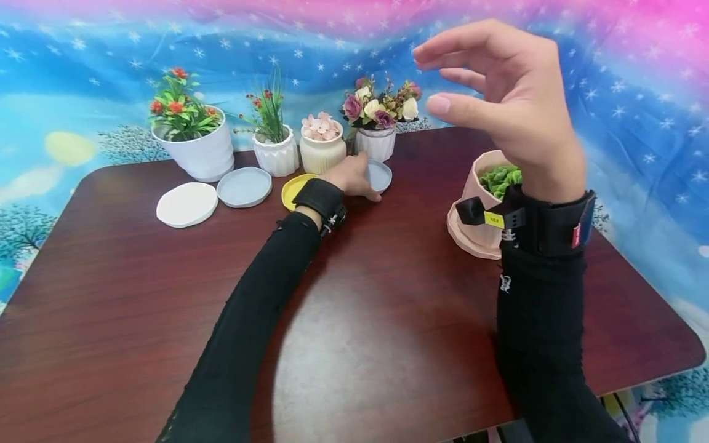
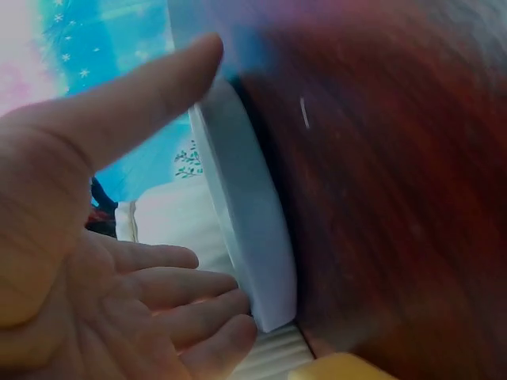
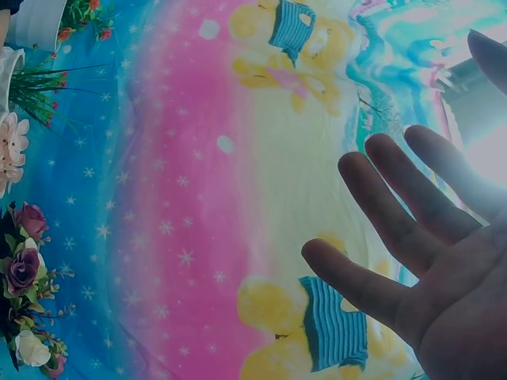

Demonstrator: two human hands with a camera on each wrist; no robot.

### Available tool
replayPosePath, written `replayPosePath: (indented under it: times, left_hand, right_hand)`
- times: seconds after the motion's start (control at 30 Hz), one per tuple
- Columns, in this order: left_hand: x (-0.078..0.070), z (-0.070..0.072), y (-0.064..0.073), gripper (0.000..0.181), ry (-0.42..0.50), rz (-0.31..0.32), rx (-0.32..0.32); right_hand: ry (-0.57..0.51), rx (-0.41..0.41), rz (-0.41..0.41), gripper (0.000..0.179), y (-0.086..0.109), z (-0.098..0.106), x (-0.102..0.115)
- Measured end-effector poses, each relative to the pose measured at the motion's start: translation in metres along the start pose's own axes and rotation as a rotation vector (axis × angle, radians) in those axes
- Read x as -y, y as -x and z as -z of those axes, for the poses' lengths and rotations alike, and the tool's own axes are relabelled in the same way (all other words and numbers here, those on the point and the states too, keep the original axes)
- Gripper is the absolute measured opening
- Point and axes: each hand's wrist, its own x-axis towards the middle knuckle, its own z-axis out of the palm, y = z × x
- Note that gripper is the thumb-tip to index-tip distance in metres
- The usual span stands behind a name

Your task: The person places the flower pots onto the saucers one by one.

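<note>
Holds the right hand up high in the foreground, gripping nothing, with thumb and fingers well parted; probably lifted aside so as not to crowd the other arm's reach. Has the left sleeve outstretched over the table, likely because of the far row's distance from the body.

Below the right hand, see the pink pot standing inside its pink saucer, seemingly placed there to keep the two together, well apart from the rest.

Farther in, find the white saucer, the left blue saucer and the yellow saucer lying in front of the pots, presumably laid out singly for easy picking. At the right end of this line, find the right blue saucer, just before the rose pot, with the left hand around it: thumb and fingers spread wide toward opposite sides of the rim in the left wrist view, probably to span the full width at once. Not curled into a firm hold; cannot tell of contact at the fingertips.

Behind, see the red-flower pot, the grass pot and the cream pot lined up leftward of the rose pot, perhaps set back to leave the front free. Last, note the curtain, likely hung as a plain backdrop.
</note>
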Motion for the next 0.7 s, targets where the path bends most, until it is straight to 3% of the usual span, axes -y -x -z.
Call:
replayPosePath:
  times: [0.13, 0.23, 0.27, 0.33, 0.47, 0.7]
  left_hand:
    - [0.012, -0.003, -0.022, 0.102, -0.040, 0.043, -0.028]
    - [0.014, -0.004, -0.028, 0.110, -0.063, 0.071, -0.020]
    - [0.013, -0.003, -0.027, 0.113, -0.062, 0.080, -0.013]
    - [0.006, 0.000, -0.012, 0.112, -0.043, 0.086, -0.002]
    - [0.001, 0.000, 0.008, 0.106, -0.021, 0.048, -0.019]
    - [0.000, -0.004, 0.012, 0.101, 0.004, -0.001, -0.088]
  right_hand:
    - [0.012, 0.036, 0.023, 0.043, -0.004, -0.003, 0.000]
    - [0.014, 0.057, 0.033, 0.045, -0.005, -0.005, 0.001]
    - [0.019, 0.066, 0.035, 0.045, -0.005, -0.005, 0.001]
    - [0.025, 0.079, 0.030, 0.044, -0.005, -0.006, 0.002]
    - [0.040, 0.096, 0.019, 0.041, -0.004, -0.007, 0.001]
    - [0.040, 0.101, 0.029, 0.039, -0.001, -0.008, 0.001]
